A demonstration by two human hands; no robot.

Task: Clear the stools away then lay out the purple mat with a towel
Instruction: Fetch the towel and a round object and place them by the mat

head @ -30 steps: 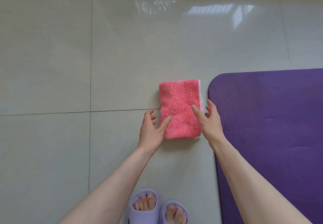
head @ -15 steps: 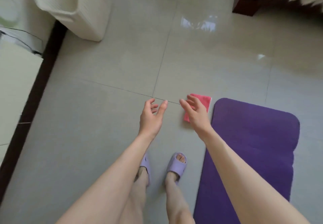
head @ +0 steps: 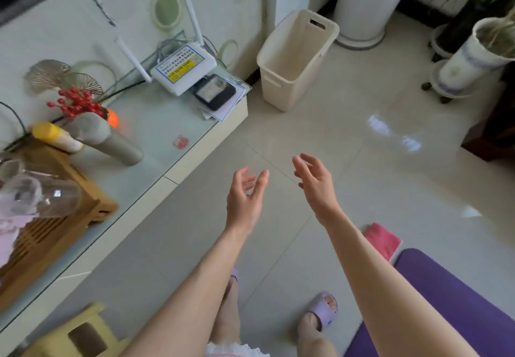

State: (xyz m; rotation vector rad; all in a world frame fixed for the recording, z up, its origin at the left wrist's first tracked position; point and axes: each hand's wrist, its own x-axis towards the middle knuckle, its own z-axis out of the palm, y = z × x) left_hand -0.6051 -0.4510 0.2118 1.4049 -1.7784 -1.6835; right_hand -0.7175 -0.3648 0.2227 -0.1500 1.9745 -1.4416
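The purple mat (head: 446,298) lies flat on the tiled floor at the lower right, partly behind my right forearm. A folded pink towel (head: 383,241) sits on the floor just off the mat's near corner. My left hand (head: 245,197) and my right hand (head: 315,181) hover in the air over bare tiles, fingers relaxed, holding nothing. Both are well away from the towel and the mat. A yellow stool (head: 75,334) shows at the bottom left, next to the low cabinet.
A low glass-topped cabinet (head: 156,145) along the left carries a router, a wooden tray, glasses and a vase. A cream plastic bin (head: 295,58) stands on the floor ahead. Potted plants (head: 471,58) are at the far right. My feet in purple slippers are below.
My hands let go of the pink towel and lifted off the floor. The view rose and swung left, bringing the cabinet, bin and stool into sight.
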